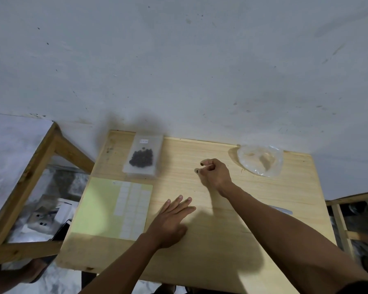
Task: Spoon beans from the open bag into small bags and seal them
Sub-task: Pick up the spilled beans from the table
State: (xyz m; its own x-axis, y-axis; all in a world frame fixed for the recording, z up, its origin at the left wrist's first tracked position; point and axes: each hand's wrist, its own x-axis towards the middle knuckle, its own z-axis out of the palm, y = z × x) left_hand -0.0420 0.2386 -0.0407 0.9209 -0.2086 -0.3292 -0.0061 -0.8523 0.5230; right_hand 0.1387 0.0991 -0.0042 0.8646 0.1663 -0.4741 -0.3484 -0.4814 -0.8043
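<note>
Beans: small dark loose beans [197,171], light, hard, prone to roll; pinch from above.
Left hand [172,222]: fingers flat, released, on pale wooden desk [221,240].
Right hand [215,175]: fingers pinch beans at tips.
Sealed bag: small clear plastic bag of dark beans [142,159], beyond left fingers.
Open bag: crumpled clear bag [260,160], beyond right fingers, limp, slippery.

A yellow-green label sheet [106,206] lies on the wooden table [221,240] against a grey wall [179,60].

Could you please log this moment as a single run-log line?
left hand flat on table | right hand pinching dark beans | small bag with beans far left | open bag far right
</note>
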